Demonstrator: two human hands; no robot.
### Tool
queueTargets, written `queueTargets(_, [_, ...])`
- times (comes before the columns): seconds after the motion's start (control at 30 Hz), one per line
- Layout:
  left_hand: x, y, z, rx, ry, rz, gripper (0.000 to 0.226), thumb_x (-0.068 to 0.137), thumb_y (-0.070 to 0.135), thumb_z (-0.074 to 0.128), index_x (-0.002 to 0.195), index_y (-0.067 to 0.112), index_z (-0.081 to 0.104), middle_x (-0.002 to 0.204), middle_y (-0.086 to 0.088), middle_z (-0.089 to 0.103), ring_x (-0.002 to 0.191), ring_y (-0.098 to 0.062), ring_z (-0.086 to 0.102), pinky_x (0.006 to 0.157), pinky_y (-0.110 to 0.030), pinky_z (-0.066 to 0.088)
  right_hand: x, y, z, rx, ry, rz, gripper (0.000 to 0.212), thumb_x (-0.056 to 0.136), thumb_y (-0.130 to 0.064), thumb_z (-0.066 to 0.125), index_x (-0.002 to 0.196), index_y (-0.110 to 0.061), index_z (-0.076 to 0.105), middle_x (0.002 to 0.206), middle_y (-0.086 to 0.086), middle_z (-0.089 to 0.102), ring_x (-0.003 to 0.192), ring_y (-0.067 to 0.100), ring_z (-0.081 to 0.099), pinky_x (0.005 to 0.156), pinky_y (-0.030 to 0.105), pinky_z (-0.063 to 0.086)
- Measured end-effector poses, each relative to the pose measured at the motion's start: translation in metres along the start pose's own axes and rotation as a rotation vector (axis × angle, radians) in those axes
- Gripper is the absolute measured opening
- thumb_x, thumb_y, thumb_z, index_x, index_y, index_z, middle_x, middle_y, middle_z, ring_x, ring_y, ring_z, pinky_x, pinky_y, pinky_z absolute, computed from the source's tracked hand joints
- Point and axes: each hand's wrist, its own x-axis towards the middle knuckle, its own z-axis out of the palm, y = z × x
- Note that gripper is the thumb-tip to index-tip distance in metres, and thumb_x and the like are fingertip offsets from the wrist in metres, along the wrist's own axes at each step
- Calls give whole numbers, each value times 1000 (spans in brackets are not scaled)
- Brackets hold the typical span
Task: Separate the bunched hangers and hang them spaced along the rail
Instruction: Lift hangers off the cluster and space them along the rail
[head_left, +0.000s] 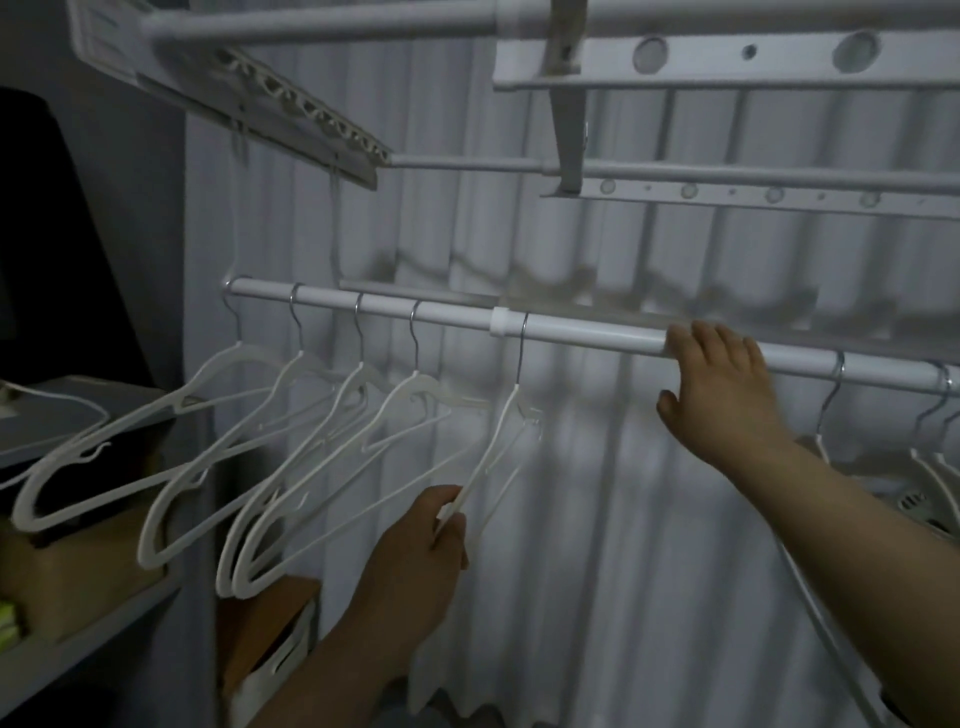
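Two hands are at the white rail (571, 332): low at centre, the left hand (415, 540) pinches the fifth white hanger (505, 410) by its lower bar, while the right hand (722, 384), its arm reaching up from the lower right, rests spread fingers on the rail.

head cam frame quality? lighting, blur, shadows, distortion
Head view: dim and grey all over, the far left nearly black, no glare. Soft shadows lie on the curtain just above the rail. The right hand on the rail is smeared by blur. The left hand pinching the hanger is sharper. The rail looks near straight, so little distortion shows.
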Motion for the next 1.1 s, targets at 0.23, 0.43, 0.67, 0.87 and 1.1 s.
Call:
queueTargets(0.23, [4,-5,-13,-27,16,-30,29,96,18,36,81,41,44,68,-1,51,49,-10,42,35,-17,33,-1,-6,1,6,32,5,60,75,-8,66,130,5,43,137,28,42,128,43,36,112,50,17])
queueTargets(0.43, [4,-8,-26,14,-12,-37,15,94,26,42,99,38,48,79,3,59,53,-9,53,46,-19,41,5,-31,-3,10,-9,-48,63,83,-16,58,139,-4,33,148,18,29,138,34,22,115,42,6])
queueTargets(0.67, [-4,12,-61,451,371,381,43,89,48,35,117,24,57,114,6,57,100,-12,53,89,-29,42,18,-65,4,71,7,-120,61,82,-15,59,137,-4,36,146,19,32,136,34,25,115,43,6])
queueTargets(0.87, [30,15,-99,680,477,293,36,91,27,49,125,17,53,125,-5,58,110,-23,53,90,-34,41,21,-68,8,82,27,-110,61,82,-15,59,136,-3,37,145,18,34,135,34,27,115,42,8])
queueTargets(1.1, [52,-3,-101,874,238,69,41,92,27,48,132,17,43,127,-7,56,116,-24,54,95,-33,44,24,-63,17,78,97,-119,59,71,-7,69,126,5,49,132,28,48,123,44,42,109,52,22])
